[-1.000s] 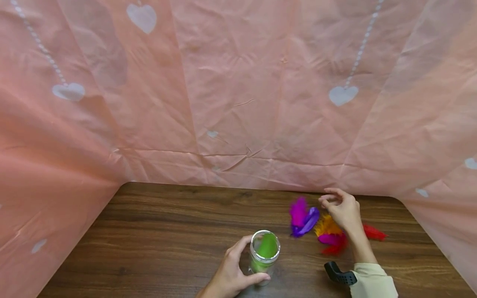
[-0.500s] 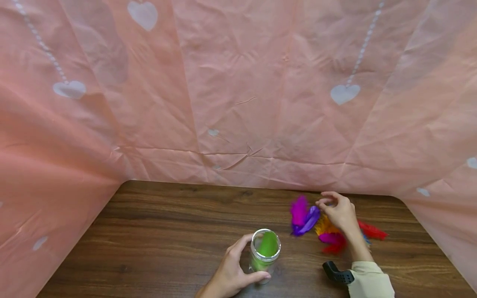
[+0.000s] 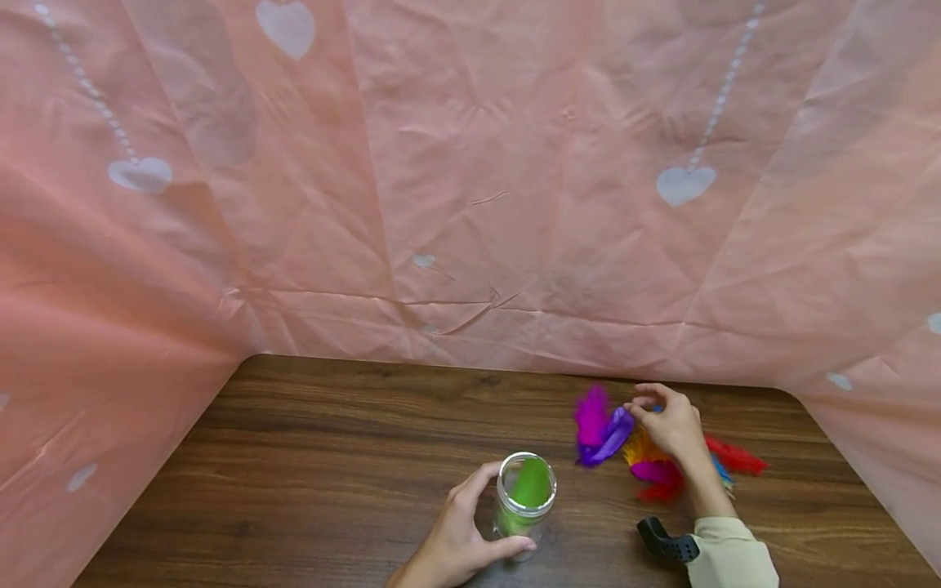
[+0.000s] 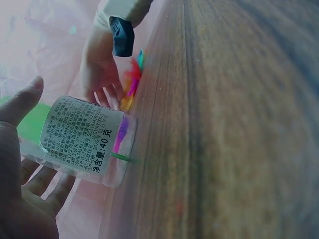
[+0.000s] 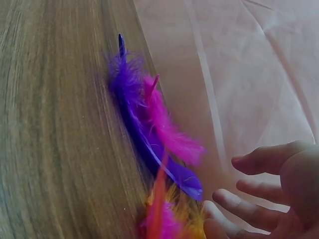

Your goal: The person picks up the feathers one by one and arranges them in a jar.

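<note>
My left hand grips a clear open-topped jar with a printed white label, thumb on the near side. The jar stands upright on the table, a green feather inside it. My right hand is over loose feathers at the right, its thumb and fingers apart with nothing between them in the right wrist view. Nearest its fingertips lie a purple feather and a magenta feather. An orange feather lies partly under the hand.
A red feather and a blue feather lie right of my right forearm. A black device sits by the right sleeve. The wooden table meets a pink heart-print curtain at the back and sides.
My right hand has shifted slightly left and lower, its fingertips closer to the purple feather. The blue feather has come into view beside the forearm. My left hand and the jar hold still.
</note>
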### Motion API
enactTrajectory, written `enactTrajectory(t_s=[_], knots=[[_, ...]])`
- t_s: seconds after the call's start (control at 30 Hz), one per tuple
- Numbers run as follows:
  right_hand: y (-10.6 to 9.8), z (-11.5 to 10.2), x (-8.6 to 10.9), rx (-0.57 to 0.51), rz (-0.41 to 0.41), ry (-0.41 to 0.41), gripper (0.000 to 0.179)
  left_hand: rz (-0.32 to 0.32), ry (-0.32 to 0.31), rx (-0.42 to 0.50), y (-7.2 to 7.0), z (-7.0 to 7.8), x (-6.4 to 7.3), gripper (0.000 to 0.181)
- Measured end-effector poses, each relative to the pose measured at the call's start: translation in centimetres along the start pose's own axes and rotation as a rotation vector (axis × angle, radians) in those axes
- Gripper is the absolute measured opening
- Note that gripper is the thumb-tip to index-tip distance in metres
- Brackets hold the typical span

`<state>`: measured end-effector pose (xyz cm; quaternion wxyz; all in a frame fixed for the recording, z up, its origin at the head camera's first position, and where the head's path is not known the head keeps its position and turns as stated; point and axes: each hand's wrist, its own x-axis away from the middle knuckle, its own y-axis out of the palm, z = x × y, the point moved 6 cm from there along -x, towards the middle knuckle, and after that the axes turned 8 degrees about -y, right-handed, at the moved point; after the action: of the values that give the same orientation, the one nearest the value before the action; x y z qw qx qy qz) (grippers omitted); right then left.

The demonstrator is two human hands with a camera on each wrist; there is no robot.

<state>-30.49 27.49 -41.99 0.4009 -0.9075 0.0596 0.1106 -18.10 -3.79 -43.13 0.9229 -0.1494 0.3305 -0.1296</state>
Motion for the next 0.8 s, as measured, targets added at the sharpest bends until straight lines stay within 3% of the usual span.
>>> enactTrajectory(t_s=[0.5,0.8], knots=[[0.9,0.8,0.2,-0.037,-0.063,0.03,0.043,0.004,0.003,-0.018,0.0,0.0,0.0,0.084],[1.5,0.8,-0.1,-0.129,-0.073,0.05,0.042,0.005,0.001,-0.012,0.0,-0.1,0.0,0.084]])
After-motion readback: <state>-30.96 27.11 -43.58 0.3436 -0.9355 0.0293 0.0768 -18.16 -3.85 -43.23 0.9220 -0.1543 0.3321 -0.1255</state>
